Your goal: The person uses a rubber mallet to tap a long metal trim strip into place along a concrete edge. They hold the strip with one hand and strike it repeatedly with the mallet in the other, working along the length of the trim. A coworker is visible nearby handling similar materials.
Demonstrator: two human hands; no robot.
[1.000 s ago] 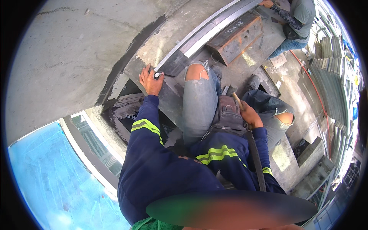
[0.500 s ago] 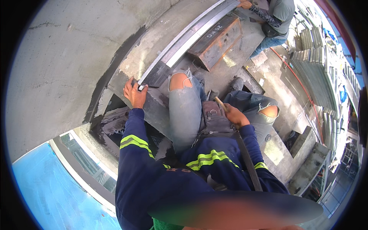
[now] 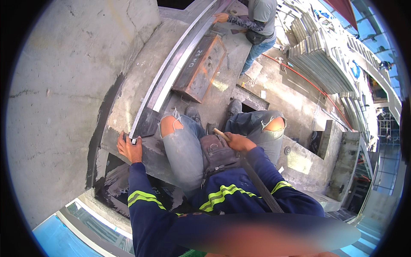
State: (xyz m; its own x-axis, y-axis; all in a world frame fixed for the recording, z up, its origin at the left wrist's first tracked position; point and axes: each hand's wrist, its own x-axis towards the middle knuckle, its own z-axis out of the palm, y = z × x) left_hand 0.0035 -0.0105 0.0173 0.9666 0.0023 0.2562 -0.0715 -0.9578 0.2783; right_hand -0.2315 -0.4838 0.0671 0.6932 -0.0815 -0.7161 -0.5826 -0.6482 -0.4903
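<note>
My left hand [image 3: 130,147] is closed at the near end of a long, straight silver metal bar [image 3: 150,91], its fingers pinching the tip. The bar rests along a concrete ledge beside a grey metal profile and runs away to the far end. There, a co-worker's hand [image 3: 221,18] touches it. Over a dark waist pouch [image 3: 219,153] in my lap, my right hand [image 3: 240,142] is wrapped round a wooden handle [image 3: 221,134]. What tool the handle belongs to cannot be made out. My knees in torn jeans [image 3: 182,145] are bent between the two hands.
A rusty steel block [image 3: 200,68] lies ahead of my knees. At left rises a concrete wall [image 3: 64,94]; a dark gap opens below my left forearm. An orange hose [image 3: 306,82] crosses the floor at right, near stacked panels [image 3: 319,64]. The co-worker [image 3: 261,21] is at the far end.
My view has turned, so the whole scene shifts left and downward. Both hands keep their grips on the bar end and the wooden handle.
</note>
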